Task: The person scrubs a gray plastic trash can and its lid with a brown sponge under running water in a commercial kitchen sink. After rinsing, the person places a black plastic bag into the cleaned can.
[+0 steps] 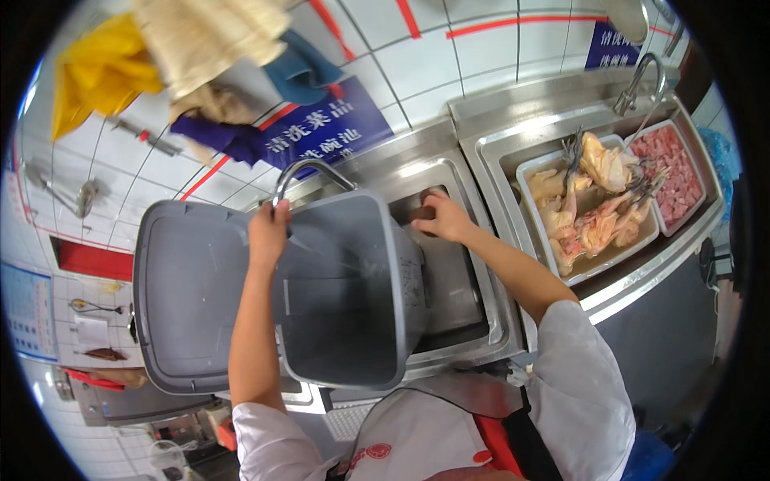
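A large grey plastic bin [343,324] lies tipped over a stainless steel sink [454,300], its mouth facing left and towards me. Its grey lid [195,300] hangs open on the left. My left hand [267,237] is closed around the outlet end of a curved chrome faucet [310,165], at the bin's upper edge beside the lid. Faint streaks that look like water cross the bin's inside. Behind the bin, over the sink basin, my right hand [445,216] grips a dark brown object [425,214]; its kind is unclear.
In the right-hand sink, a white tub [541,231] holds whole plucked poultry [592,216] in liquid. Beside it, another tub holds diced pink meat [668,174], under a second faucet [631,90] running water. Yellow [108,66] and beige cloths [210,39] hang above left.
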### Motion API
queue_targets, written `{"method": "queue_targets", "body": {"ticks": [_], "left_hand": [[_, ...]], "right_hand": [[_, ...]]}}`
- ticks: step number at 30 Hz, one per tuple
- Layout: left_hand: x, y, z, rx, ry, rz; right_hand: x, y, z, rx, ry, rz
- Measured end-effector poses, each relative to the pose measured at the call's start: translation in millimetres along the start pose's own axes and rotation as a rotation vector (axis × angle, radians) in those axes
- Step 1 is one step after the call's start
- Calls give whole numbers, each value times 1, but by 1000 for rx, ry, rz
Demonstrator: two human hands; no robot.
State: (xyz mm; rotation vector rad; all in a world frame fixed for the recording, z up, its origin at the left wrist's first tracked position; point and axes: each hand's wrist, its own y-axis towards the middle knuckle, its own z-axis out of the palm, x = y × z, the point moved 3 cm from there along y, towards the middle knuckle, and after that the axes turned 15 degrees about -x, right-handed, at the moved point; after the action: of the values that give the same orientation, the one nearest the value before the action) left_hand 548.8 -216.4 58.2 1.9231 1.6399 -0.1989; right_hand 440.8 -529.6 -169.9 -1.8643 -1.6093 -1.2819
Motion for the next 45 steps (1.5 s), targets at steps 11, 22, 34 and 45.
{"method": "queue_targets", "body": {"ticks": [11, 22, 34, 45], "left_hand": [[-12, -8, -1, 10, 18, -183], [-14, -11, 3, 71, -126, -234], [-22, -21, 5, 67, -143, -248], [-18, -8, 7, -9, -260, -276]], "right_hand": [[26, 85, 72, 479, -338, -567], [56, 110, 128, 555, -268, -726], [56, 118, 153, 571, -265, -831], [94, 126, 120, 374, -130, -526]]}}
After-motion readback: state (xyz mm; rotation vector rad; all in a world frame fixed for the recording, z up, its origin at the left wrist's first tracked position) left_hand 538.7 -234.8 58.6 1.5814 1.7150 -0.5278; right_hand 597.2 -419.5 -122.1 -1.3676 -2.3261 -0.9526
